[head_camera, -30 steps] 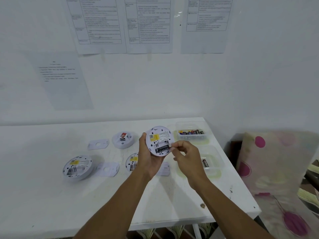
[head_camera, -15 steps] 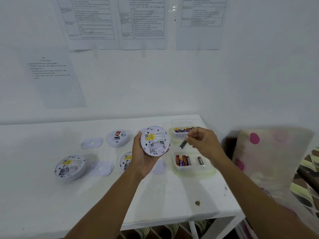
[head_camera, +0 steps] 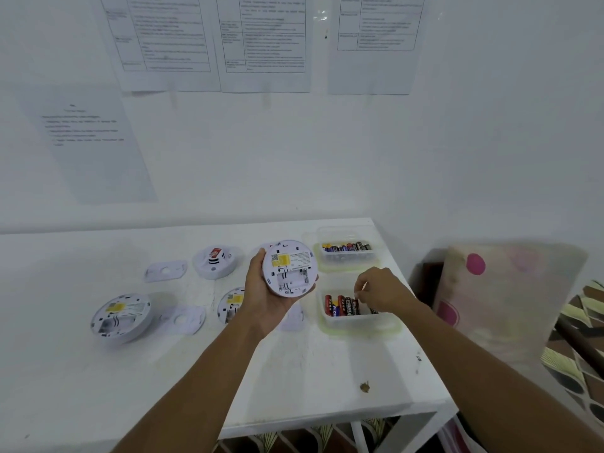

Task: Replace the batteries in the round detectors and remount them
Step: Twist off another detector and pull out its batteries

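My left hand point(head_camera: 261, 299) grips a white round detector point(head_camera: 289, 268) above the table, its back towards me, with a yellow label and an empty battery bay. My right hand point(head_camera: 380, 291) reaches down into the near clear tray point(head_camera: 359, 325). Its thumb and forefinger pinch a black battery point(head_camera: 356, 305) that stands at the end of a row of red and black batteries. Three more detectors lie on the table: one at the left point(head_camera: 121, 317), one partly hidden behind my left wrist point(head_camera: 230, 304), one at the back point(head_camera: 214, 261).
A second clear tray point(head_camera: 346, 256) of batteries stands at the back right corner. Flat white mounting plates point(head_camera: 165, 271) point(head_camera: 183, 320) lie between the detectors. The table's right edge point(head_camera: 425, 338) borders a spotted cushion point(head_camera: 503, 299). Printed sheets hang on the wall.
My right hand pulled a battery out of the held detector, carried it right and lowered it into the near tray. The detector's bay now shows empty. My left hand stayed in place.
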